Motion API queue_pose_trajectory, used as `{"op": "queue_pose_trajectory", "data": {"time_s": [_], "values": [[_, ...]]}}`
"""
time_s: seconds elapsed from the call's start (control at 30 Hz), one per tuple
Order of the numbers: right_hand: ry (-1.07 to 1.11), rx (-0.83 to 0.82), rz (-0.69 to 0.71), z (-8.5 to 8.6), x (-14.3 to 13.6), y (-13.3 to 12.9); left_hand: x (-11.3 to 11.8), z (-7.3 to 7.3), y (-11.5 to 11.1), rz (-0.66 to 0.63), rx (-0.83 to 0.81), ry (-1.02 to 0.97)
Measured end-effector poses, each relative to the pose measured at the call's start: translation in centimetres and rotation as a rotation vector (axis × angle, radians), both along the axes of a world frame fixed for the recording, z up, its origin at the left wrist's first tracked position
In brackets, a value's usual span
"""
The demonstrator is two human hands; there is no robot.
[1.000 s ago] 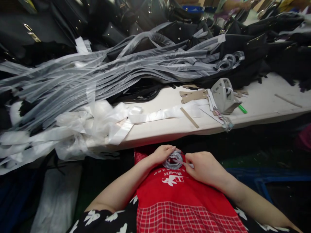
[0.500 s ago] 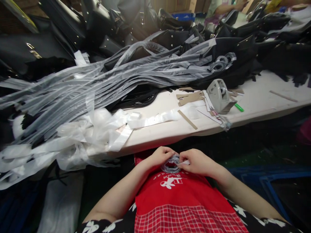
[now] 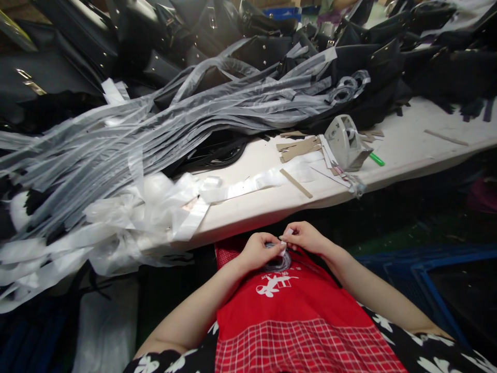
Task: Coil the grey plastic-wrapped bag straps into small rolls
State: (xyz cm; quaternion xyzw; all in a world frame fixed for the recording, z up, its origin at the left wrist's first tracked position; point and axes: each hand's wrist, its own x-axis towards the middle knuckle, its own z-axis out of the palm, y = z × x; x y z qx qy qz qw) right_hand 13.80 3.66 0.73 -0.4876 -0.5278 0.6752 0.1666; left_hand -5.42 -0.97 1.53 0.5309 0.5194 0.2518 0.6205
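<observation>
Against my red apron, a coiled grey plastic-wrapped strap (image 3: pixel 280 263) hangs from my left hand (image 3: pixel 264 250), whose fingers are closed on the coil's upper edge. My right hand (image 3: pixel 305 237) pinches a small white piece (image 3: pixel 289 234) just above and to the right of the coil. The fingertips of both hands nearly meet there, around a bit of white. Up on the bench lie many long grey plastic-wrapped straps (image 3: pixel 217 101), and two similar coils (image 3: pixel 344 89) rest at their right end.
The white bench (image 3: pixel 248 210) crosses in front of me. On it stand a grey tape dispenser (image 3: pixel 344 142), brown card strips (image 3: pixel 298 149), a green pen (image 3: pixel 376 159) and crumpled clear film (image 3: pixel 132 212). Black bags (image 3: pixel 194 31) are piled behind. A blue crate (image 3: pixel 427 269) is low at the right.
My right hand has moved up and away from the coil's side, with the white piece in its fingers. My left hand has shifted slightly over the coil. The camera view has tilted down a little.
</observation>
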Motion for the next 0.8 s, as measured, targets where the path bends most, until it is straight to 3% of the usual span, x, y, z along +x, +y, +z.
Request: {"op": "queue_pose_trajectory", "data": {"time_s": [0.17, 0.27, 0.37, 0.47, 0.67, 0.8], "values": [[-0.014, -0.256, 0.008, -0.7, 0.0, 0.0, 0.0, 0.4, -0.3, 0.019, 0.17, -0.012], [0.046, -0.24, 0.032, -0.7, -0.6, -0.6, 0.0, 0.5, -0.5, 0.034, 0.242, -0.001], [0.112, -0.19, -0.071, -0.6, -1.4, -1.3, 0.0, 0.3, -0.8, 0.055, 0.297, -0.034], [0.101, -0.068, -0.132, -0.6, -2.0, -1.7, -0.1, 0.2, -0.9, 0.104, 0.363, -0.034], [-0.184, 0.469, -0.157, -0.4, -2.5, -3.1, -0.2, 0.6, -0.9, 0.173, 0.318, 0.093], [-0.213, 0.508, -0.178, -0.2, -2.5, -3.7, 0.2, 0.6, -0.8, 0.179, 0.242, 0.113]]}}
